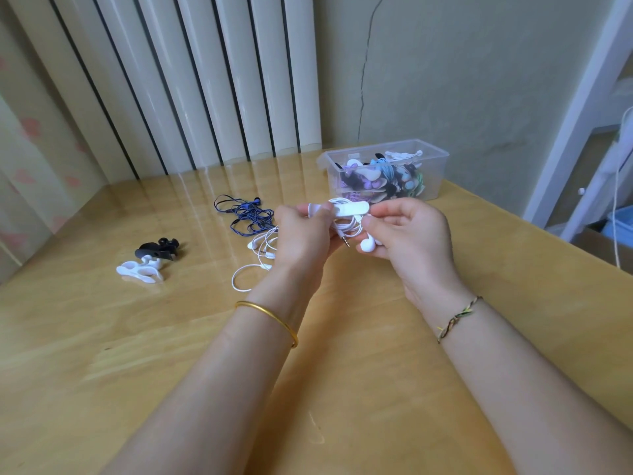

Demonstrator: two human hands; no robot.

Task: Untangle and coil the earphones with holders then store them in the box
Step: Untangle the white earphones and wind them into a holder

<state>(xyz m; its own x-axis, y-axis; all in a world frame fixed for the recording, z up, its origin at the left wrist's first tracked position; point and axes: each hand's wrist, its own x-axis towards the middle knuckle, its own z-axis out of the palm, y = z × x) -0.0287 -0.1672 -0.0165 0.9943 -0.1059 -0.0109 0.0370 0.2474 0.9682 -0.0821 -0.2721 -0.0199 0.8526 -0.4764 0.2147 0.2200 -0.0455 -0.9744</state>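
Both the left hand (301,234) and right hand (407,231) pinch a white holder (349,209) wound with white earphones (347,229). Coiling seems nearly done; next it should go into the box (435,166) beyond them.

Soft, even light filled the scene, bright and without harsh shadows. The glossy bench (102,337) carried pale streaks of glare on its far side, mirroring the white vertical panels (191,80) behind. Wide-angle distortion bent straight lines near the edges, and detail was slightly soft.

place: home, probably | cues: wooden table (137,337); flowered curtain (27,132); cracked wall (445,80)
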